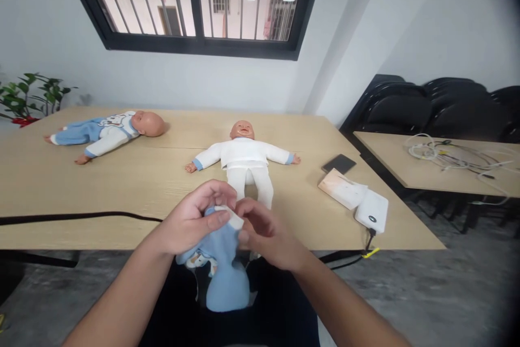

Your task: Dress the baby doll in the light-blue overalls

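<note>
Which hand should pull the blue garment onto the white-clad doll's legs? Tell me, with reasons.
Probably the right hand: it sits nearest the doll's legs and pinches the blue garment at its white cuff. The left hand grips the cloth farther left.

Both bare forearms reach up from the lower corners and meet at the middle. The left hand (190,222) has its fingers (217,218) curled inward, thumb on top. The right hand (264,233) faces it, fingers bent, fingertips nearly touching the left's.
</note>
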`<state>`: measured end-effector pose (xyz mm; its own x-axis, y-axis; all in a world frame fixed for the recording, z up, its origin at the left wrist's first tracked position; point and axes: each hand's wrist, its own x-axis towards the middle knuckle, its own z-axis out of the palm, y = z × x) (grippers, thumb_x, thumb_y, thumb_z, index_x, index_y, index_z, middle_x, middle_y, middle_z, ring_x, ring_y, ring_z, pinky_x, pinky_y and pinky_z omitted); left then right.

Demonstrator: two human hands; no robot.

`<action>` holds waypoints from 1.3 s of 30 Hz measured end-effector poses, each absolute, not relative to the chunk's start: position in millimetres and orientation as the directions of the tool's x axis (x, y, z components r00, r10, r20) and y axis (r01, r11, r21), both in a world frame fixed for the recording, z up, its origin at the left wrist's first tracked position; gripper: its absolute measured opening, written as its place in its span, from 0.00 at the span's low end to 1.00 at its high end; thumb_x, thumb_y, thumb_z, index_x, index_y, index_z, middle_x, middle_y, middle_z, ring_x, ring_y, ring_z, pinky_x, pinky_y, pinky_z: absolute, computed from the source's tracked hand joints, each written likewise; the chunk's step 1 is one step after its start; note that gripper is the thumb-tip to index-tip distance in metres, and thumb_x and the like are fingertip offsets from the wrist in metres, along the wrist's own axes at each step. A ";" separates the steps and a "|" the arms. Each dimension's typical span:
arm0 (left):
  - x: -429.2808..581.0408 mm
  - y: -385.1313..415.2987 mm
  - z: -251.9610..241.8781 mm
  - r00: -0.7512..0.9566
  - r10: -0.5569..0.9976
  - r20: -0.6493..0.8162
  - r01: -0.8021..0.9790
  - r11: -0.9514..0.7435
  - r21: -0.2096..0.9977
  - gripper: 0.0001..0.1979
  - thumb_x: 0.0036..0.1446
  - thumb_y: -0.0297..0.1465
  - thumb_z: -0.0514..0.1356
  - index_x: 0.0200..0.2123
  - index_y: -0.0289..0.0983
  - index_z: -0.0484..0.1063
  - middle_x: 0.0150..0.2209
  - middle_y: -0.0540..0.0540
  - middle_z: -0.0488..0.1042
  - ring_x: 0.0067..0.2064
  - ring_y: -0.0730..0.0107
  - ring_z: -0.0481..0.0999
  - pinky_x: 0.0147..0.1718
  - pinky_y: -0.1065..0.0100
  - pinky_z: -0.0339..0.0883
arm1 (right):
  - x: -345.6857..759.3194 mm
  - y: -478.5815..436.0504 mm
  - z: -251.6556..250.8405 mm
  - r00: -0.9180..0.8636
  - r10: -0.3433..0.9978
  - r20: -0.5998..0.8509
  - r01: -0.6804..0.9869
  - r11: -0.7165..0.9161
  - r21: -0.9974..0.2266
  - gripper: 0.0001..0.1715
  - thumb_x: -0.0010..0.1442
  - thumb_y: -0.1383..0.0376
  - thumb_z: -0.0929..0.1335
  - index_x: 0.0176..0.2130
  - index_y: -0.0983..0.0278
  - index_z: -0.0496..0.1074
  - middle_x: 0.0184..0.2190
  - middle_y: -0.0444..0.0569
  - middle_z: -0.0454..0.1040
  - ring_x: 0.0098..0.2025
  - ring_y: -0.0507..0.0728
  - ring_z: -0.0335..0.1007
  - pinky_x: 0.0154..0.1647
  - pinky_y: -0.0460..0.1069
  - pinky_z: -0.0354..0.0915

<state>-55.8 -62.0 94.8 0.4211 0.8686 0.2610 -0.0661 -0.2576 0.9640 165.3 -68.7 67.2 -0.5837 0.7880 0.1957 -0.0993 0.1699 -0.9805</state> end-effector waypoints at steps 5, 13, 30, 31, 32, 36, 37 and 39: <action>-61.0 -53.8 99.0 0.444 0.881 0.160 0.095 -0.224 0.970 0.17 0.64 0.38 0.65 0.53 0.40 0.73 0.43 0.44 0.75 0.42 0.65 0.76 0.41 0.66 0.73 | 166.8 -54.7 82.2 -0.637 0.752 0.168 -0.130 0.110 -0.985 0.19 0.69 0.48 0.69 0.39 0.61 0.67 0.37 0.44 0.67 0.39 0.52 0.65 0.41 0.49 0.67; -72.3 -59.2 113.7 0.541 0.839 0.052 0.385 -0.303 0.872 0.14 0.61 0.41 0.65 0.45 0.40 0.78 0.34 0.49 0.75 0.34 0.67 0.73 0.31 0.71 0.68 | 185.1 -39.8 108.6 -0.612 0.786 0.094 -0.069 0.065 -0.995 0.20 0.70 0.45 0.66 0.41 0.59 0.64 0.29 0.40 0.65 0.26 0.50 0.63 0.29 0.48 0.66; -57.3 32.2 -2.1 -0.261 0.931 0.254 0.441 -0.119 0.890 0.27 0.66 0.35 0.59 0.65 0.34 0.63 0.66 0.31 0.66 0.66 0.51 0.68 0.64 0.50 0.62 | 211.6 -79.1 -25.7 -0.607 0.712 0.353 0.700 0.689 -0.185 0.32 0.69 0.71 0.65 0.68 0.50 0.67 0.71 0.49 0.64 0.73 0.66 0.57 0.73 0.69 0.57; -61.2 17.4 -7.0 -0.194 0.940 0.279 0.496 -0.151 0.855 0.24 0.66 0.36 0.58 0.63 0.35 0.66 0.64 0.32 0.68 0.66 0.51 0.68 0.65 0.49 0.61 | 211.0 -76.5 -23.2 -0.610 0.710 0.353 0.693 0.693 -0.197 0.32 0.70 0.71 0.64 0.68 0.49 0.67 0.71 0.48 0.65 0.73 0.65 0.58 0.73 0.69 0.58; -65.1 0.3 -11.1 -0.103 0.952 0.289 0.551 -0.187 0.813 0.20 0.67 0.37 0.57 0.60 0.36 0.70 0.61 0.34 0.71 0.64 0.51 0.70 0.65 0.48 0.62 | 209.1 -74.3 -19.2 -0.629 0.695 0.349 0.669 0.712 -0.213 0.32 0.71 0.71 0.64 0.69 0.47 0.65 0.70 0.46 0.65 0.73 0.64 0.59 0.73 0.69 0.58; -79.3 -69.8 -26.7 0.257 0.949 0.184 0.672 -0.312 0.672 0.28 0.62 0.39 0.65 0.63 0.42 0.68 0.64 0.38 0.70 0.66 0.49 0.69 0.64 0.47 0.64 | 193.9 -70.9 -5.8 -0.751 0.574 0.327 0.457 0.809 -0.371 0.33 0.70 0.71 0.65 0.66 0.40 0.66 0.68 0.41 0.69 0.69 0.64 0.66 0.73 0.68 0.61; -82.3 -83.0 -30.5 0.297 0.940 0.166 0.689 -0.332 0.645 0.31 0.59 0.38 0.67 0.64 0.44 0.67 0.67 0.38 0.67 0.68 0.48 0.67 0.66 0.46 0.63 | 190.4 -70.4 -5.0 -0.757 0.558 0.339 0.410 0.811 -0.418 0.30 0.69 0.70 0.66 0.63 0.41 0.69 0.66 0.42 0.71 0.67 0.65 0.69 0.72 0.68 0.62; -88.0 -100.8 -35.5 0.340 0.929 0.146 0.706 -0.355 0.613 0.22 0.61 0.34 0.65 0.59 0.46 0.72 0.67 0.41 0.67 0.68 0.49 0.66 0.66 0.46 0.62 | 186.2 -68.7 -5.5 -0.722 0.571 0.391 0.375 0.798 -0.472 0.22 0.68 0.69 0.66 0.55 0.45 0.75 0.61 0.46 0.76 0.63 0.69 0.72 0.69 0.70 0.64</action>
<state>-88.0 -100.8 -35.5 0.3402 0.9289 0.1463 0.7056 -0.3550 0.6133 186.2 -68.7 -5.5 -0.7218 0.5708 0.3913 0.3751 0.7979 -0.4719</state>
